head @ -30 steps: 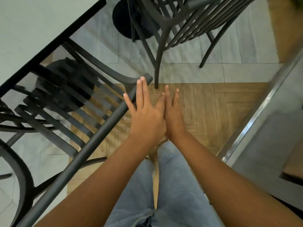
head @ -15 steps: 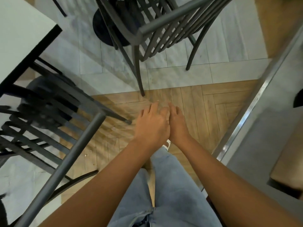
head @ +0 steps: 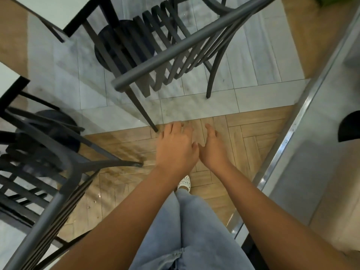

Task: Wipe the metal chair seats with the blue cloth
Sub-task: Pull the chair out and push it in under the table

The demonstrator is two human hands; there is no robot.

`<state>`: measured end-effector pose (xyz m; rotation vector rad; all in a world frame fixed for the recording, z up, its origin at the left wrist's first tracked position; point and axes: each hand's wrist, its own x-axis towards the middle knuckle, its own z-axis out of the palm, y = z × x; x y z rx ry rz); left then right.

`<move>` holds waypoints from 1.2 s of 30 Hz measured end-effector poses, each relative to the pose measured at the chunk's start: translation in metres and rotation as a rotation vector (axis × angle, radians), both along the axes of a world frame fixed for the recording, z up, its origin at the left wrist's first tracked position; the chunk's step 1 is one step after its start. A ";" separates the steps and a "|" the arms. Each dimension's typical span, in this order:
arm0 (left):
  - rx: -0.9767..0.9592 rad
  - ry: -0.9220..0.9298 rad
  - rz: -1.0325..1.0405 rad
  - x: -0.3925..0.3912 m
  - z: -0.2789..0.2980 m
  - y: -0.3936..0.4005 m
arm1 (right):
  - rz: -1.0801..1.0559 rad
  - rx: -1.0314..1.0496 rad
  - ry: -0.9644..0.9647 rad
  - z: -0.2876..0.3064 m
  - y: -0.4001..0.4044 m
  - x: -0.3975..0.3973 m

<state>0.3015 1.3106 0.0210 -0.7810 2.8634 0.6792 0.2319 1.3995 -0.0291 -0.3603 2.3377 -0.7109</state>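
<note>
My left hand (head: 176, 148) and my right hand (head: 213, 149) hang side by side over the wooden floor, almost touching, fingers loosely bent and holding nothing. A dark metal slatted chair (head: 155, 53) stands ahead, its near leg just left of my left hand. A second dark metal chair (head: 39, 152) stands at the left, its backrest rail running toward me. No blue cloth is in view.
Two white table tops with black edges sit at the upper left (head: 58, 10) and far left (head: 7, 80), each over a round black base. A metal-edged grey ledge (head: 282, 145) runs along the right. My jeans and a white shoe (head: 184, 182) are below.
My straight fingers have relaxed into a loose curl and the hands have parted slightly. My view has moved forward: the left chair slid away left and the far chair came closer.
</note>
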 end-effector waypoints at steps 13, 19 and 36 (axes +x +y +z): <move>-0.064 0.071 -0.018 -0.085 0.006 -0.027 | -0.111 -0.045 -0.049 -0.003 -0.010 -0.085; -0.171 0.218 0.013 -0.121 0.020 -0.066 | -0.168 -0.097 -0.044 0.004 -0.036 -0.130; -0.111 -0.027 0.243 -0.157 0.032 -0.136 | -0.134 -0.218 0.381 0.047 -0.109 -0.226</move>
